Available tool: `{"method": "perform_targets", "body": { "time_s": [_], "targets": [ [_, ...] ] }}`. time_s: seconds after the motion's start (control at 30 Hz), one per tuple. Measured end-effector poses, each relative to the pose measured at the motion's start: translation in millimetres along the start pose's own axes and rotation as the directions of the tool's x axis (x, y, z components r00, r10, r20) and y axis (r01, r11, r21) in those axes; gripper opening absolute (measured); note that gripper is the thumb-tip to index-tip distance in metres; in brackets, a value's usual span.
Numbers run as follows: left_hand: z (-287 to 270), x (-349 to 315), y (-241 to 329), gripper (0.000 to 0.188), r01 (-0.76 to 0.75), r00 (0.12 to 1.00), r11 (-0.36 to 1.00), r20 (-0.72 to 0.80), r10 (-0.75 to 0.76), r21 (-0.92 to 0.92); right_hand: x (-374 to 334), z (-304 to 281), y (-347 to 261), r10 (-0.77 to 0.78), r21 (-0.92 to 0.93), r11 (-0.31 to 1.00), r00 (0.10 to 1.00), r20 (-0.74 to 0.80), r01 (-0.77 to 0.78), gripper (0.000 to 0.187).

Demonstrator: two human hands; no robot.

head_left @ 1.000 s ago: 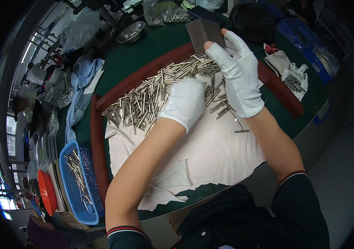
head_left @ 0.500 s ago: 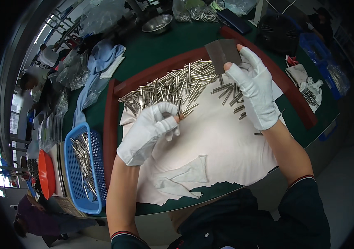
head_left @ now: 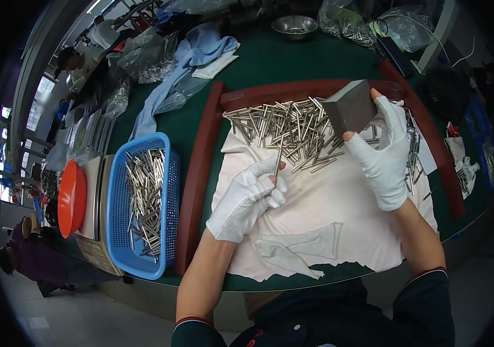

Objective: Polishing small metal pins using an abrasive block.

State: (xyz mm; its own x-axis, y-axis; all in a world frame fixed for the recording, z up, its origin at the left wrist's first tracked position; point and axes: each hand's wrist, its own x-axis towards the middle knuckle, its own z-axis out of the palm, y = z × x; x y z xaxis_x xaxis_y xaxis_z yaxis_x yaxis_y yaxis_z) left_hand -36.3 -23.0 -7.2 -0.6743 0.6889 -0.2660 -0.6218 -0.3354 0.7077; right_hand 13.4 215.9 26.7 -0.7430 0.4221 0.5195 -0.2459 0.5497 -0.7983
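My left hand [head_left: 249, 201], in a white glove with bare fingertips, pinches a slim metal pin [head_left: 279, 155] that stands nearly upright between thumb and finger. In my right hand [head_left: 384, 155], gloved the same way, a dark grey rectangular block [head_left: 350, 109] is gripped by its edges, tilted above the right part of the pin pile. That pile of shiny metal pins [head_left: 293, 124] lies loose on a pale pink cloth [head_left: 316, 199], beyond my hands. More pins [head_left: 413, 151] lie right of my right hand.
Dark red bars [head_left: 198, 179] border the cloth at left, back and right. Left of them, a blue plastic basket [head_left: 170, 225] holds many pins. A folded white cloth [head_left: 299, 248] lies near the front edge. Farther back are a metal bowl [head_left: 294, 28] and a light blue cloth [head_left: 192, 52].
The whole view has shifted, so the table appears farther right and more of the basket shows. Both hands keep their holds; the block is turned a little, showing its upper edge.
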Motion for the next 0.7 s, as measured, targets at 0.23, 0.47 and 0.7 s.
{"method": "perform_targets", "body": {
  "time_s": [0.23, 0.47, 0.7],
  "targets": [
    [5, -8, 8, 0.033, -0.010, 0.999, 0.998, -0.040, 0.012, 0.054, -21, -3, 13, -0.270, -0.283, 0.909, 0.949, 0.161, 0.306, 0.081],
    [6, -10, 10, 0.036, 0.002, 0.998, 0.999, -0.062, 0.000, 0.039, -18, -3, 14, -0.320, -0.284, 0.886, 0.927, 0.198, 0.366, 0.083],
    [10, -9, 9, 0.044, 0.027, 0.996, 0.999, -0.086, -0.023, 0.043, -20, -2, 14, -0.302, -0.272, 0.895, 0.929, 0.215, 0.354, 0.084]
  ]
}}
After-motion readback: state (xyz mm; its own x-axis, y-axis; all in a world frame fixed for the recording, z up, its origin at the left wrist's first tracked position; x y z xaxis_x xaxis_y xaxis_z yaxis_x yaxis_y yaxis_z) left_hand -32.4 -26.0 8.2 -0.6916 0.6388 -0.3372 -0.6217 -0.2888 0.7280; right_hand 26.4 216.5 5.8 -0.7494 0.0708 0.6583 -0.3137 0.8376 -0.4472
